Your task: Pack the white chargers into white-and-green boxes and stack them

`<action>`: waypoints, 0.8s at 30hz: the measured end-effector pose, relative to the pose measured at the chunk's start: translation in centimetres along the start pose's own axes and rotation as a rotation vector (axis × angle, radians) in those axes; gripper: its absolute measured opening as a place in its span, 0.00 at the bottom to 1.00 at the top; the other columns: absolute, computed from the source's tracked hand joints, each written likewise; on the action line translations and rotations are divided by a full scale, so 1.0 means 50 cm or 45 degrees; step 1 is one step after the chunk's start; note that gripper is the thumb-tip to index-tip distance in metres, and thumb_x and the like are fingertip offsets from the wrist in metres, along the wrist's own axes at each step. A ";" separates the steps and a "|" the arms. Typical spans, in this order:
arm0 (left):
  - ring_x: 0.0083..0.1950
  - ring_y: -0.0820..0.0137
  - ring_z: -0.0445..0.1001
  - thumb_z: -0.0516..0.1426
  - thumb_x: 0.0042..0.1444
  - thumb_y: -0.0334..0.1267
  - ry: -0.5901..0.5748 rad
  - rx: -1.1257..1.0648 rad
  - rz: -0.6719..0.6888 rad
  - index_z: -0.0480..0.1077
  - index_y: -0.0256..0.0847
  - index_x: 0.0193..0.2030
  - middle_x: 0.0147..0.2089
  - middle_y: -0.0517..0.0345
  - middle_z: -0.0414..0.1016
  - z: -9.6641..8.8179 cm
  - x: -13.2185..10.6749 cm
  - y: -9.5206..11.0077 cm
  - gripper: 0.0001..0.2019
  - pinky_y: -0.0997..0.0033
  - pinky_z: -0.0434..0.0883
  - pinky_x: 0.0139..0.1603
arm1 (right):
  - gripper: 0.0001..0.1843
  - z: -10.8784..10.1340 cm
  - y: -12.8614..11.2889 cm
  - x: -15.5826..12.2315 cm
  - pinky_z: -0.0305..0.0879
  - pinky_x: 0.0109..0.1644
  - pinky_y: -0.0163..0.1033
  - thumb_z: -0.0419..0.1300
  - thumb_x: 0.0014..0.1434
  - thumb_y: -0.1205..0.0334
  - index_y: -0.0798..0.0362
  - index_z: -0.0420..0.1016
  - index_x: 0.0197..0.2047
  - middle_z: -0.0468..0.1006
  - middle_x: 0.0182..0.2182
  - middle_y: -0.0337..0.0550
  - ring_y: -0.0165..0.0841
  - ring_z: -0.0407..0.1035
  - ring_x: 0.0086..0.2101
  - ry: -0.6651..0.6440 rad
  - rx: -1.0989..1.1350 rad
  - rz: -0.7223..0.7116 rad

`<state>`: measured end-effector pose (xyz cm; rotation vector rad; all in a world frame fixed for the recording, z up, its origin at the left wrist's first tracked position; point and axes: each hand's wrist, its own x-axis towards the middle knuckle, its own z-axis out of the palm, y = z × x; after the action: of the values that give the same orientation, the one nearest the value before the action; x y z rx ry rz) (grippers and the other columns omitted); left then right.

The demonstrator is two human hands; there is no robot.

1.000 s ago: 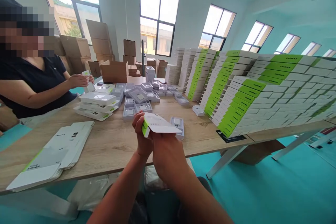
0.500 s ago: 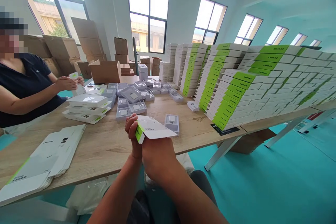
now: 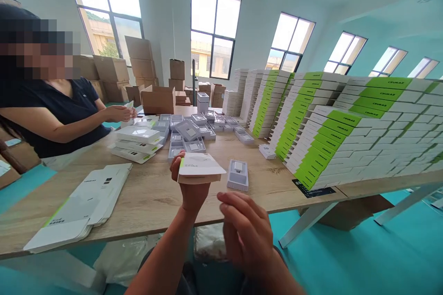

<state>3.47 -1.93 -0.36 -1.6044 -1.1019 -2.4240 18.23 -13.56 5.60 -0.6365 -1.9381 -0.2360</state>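
Observation:
A white carton with green print [image 3: 201, 165] rests above the table edge, its near end a dark opening under the top panel. My left hand [image 3: 194, 191] grips it from below, fingers curled around its left side. Lower and to the right, my right hand [image 3: 247, 228] is apart from the carton, fingers stretched out and somewhat blurred, holding nothing. Just beyond it, a grey plastic tray [image 3: 238, 182] with a small white item in its upper part lies on the wooden table [image 3: 155, 200].
Flat folded cartons [image 3: 79, 205] lie at the left, with part-folded boxes [image 3: 138, 136] behind. Several filled trays [image 3: 188, 131] cluster mid-table. Tall stacks of white-green boxes [image 3: 321, 140] line the right. A co-worker [image 3: 51, 117] handles something small at the left.
My right hand has come off the carton and moved down and right. The carton has turned, so its near end faces me, still in my left hand. The view has swung left.

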 end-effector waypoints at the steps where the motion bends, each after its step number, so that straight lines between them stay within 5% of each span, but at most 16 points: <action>1: 0.69 0.52 0.61 0.74 0.43 0.37 0.007 0.006 0.034 0.48 0.52 0.65 0.65 0.48 0.57 -0.004 0.006 0.001 0.49 0.40 0.59 0.72 | 0.21 -0.002 0.040 -0.022 0.74 0.55 0.47 0.52 0.65 0.73 0.51 0.68 0.60 0.81 0.52 0.52 0.39 0.74 0.54 0.022 -0.045 0.099; 5: 0.68 0.50 0.62 0.74 0.41 0.35 0.029 0.040 0.145 0.49 0.55 0.66 0.65 0.48 0.58 -0.010 0.019 0.007 0.51 0.39 0.61 0.70 | 0.21 0.019 0.190 -0.088 0.65 0.62 0.60 0.58 0.68 0.56 0.56 0.71 0.60 0.70 0.63 0.62 0.52 0.62 0.65 -0.648 -0.480 0.595; 8: 0.67 0.49 0.63 0.75 0.39 0.34 0.063 0.032 0.152 0.49 0.57 0.67 0.65 0.48 0.59 -0.006 0.018 0.005 0.54 0.39 0.63 0.69 | 0.23 0.041 0.209 -0.135 0.66 0.61 0.62 0.63 0.64 0.46 0.57 0.77 0.51 0.66 0.66 0.62 0.58 0.56 0.67 -0.923 -0.539 0.647; 12: 0.68 0.48 0.62 0.75 0.39 0.33 0.055 0.031 0.168 0.48 0.56 0.68 0.66 0.47 0.58 -0.008 0.017 -0.013 0.55 0.40 0.63 0.70 | 0.17 0.043 0.151 -0.217 0.73 0.56 0.57 0.65 0.61 0.48 0.55 0.74 0.38 0.70 0.64 0.64 0.56 0.64 0.64 -0.751 -0.520 0.373; 16: 0.69 0.50 0.62 0.74 0.40 0.32 0.036 0.059 0.199 0.47 0.54 0.69 0.67 0.45 0.58 -0.008 0.018 -0.024 0.55 0.40 0.63 0.70 | 0.04 -0.002 0.103 -0.238 0.79 0.48 0.50 0.57 0.62 0.68 0.51 0.69 0.34 0.79 0.55 0.57 0.48 0.74 0.56 -0.491 -0.376 -0.001; 24: 0.69 0.49 0.64 0.74 0.42 0.36 0.054 0.047 0.190 0.50 0.52 0.68 0.64 0.44 0.61 0.020 -0.004 -0.011 0.50 0.39 0.65 0.67 | 0.10 -0.189 -0.029 -0.039 0.79 0.47 0.40 0.57 0.65 0.64 0.47 0.64 0.30 0.84 0.50 0.48 0.42 0.80 0.48 -0.224 -0.197 -0.082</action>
<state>4.16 -1.03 -0.62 -1.5568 -0.9772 -2.3183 25.50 -19.53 8.25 -0.7161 -2.1259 -0.3843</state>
